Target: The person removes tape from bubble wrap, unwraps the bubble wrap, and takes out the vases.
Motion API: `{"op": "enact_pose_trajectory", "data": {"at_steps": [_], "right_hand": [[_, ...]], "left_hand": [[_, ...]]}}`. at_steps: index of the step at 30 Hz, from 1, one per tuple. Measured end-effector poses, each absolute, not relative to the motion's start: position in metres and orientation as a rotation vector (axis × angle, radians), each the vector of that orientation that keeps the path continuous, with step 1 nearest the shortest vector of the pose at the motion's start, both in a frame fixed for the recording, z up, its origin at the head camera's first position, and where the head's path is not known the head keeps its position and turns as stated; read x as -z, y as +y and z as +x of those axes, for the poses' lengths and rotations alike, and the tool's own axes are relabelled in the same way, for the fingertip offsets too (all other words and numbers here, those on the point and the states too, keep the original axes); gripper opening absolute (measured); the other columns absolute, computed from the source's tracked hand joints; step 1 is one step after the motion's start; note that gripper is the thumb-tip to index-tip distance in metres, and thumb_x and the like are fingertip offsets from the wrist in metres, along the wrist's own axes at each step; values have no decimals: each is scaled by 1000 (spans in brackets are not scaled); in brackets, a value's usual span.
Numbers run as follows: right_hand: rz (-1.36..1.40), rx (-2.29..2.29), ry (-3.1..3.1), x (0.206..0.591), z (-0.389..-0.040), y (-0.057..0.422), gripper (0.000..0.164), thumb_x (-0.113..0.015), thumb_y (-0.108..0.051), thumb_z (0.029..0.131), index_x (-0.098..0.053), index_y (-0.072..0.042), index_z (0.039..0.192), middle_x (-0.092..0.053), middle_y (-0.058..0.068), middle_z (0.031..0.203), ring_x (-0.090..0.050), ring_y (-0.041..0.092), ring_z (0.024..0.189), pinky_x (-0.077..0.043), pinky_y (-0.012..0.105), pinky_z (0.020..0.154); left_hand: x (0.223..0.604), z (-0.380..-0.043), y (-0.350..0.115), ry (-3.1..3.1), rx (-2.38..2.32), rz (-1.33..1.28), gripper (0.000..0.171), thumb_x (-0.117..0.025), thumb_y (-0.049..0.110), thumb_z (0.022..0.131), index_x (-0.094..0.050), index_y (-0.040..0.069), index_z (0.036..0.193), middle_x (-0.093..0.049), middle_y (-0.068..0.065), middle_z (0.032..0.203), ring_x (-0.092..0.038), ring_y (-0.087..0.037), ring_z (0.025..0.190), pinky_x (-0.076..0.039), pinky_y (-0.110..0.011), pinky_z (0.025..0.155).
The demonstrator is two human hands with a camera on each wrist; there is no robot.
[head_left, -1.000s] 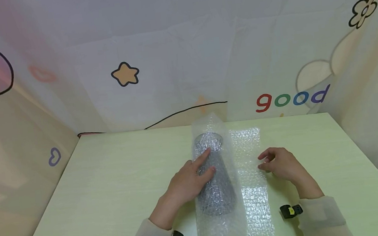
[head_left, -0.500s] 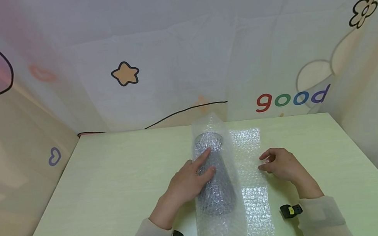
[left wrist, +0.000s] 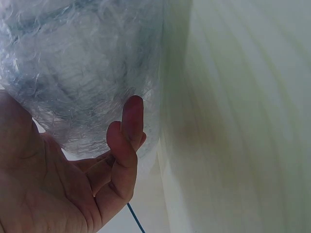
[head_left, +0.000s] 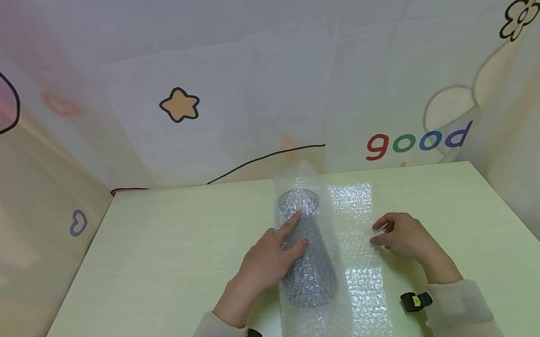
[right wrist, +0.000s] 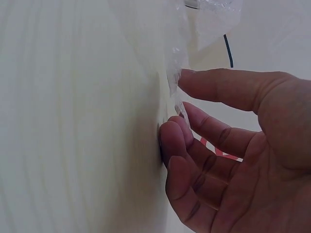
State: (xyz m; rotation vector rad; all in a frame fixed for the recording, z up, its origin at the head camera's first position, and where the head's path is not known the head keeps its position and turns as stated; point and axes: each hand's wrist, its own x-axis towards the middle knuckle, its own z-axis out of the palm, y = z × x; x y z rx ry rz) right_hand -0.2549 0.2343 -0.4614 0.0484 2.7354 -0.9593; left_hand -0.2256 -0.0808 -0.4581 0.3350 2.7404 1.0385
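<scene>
A dark grey vessel [head_left: 312,275], wider toward the near end, lies under clear bubble wrap [head_left: 311,333] in the head view. My left hand [head_left: 268,260] holds it from the left, index finger and thumb on top of the wrap. In the left wrist view, the other fingers [left wrist: 124,160] curl against its wrapped side. Off to the right, my right hand [head_left: 402,234] has the loose edge of the bubble wrap between thumb and fingers. The right wrist view shows the thin film edge [right wrist: 176,63] at the thumb tip, running down past the fingers.
The pale wooden table [head_left: 174,246] spreads out on both sides. A flat strip of bubble wrap [head_left: 365,302] lies right of the vessel. A printed curtain [head_left: 236,94] hangs behind the table's back edge and along both sides. Each sleeve has a small black device at the wrist.
My right hand has shifted very slightly to the right, fingertips still at the wrap's edge. The left hand and the wrapped vessel stay in place.
</scene>
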Motion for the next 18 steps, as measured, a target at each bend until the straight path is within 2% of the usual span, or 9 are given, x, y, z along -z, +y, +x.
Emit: {"op": "enact_pose_trajectory", "data": {"at_steps": [11, 18], "right_hand": [[39, 949, 2745, 462, -255, 237, 35, -76, -21, 91, -67, 0, 118, -64, 15, 101, -57, 25, 84, -46, 32, 69], [40, 956, 2740, 463, -255, 237, 34, -76, -20, 91, -67, 0, 117, -63, 15, 101, -57, 25, 85, -46, 32, 69]], "left_hand": [[457, -226, -81, 2735, -1040, 338, 62, -44, 68, 101, -26, 55, 159, -58, -21, 138, -64, -32, 101, -50, -45, 75], [458, -227, -81, 2735, -1039, 333, 62, -44, 68, 101, -25, 55, 159, -58, -21, 139, -64, -33, 100, -50, -45, 74]]}}
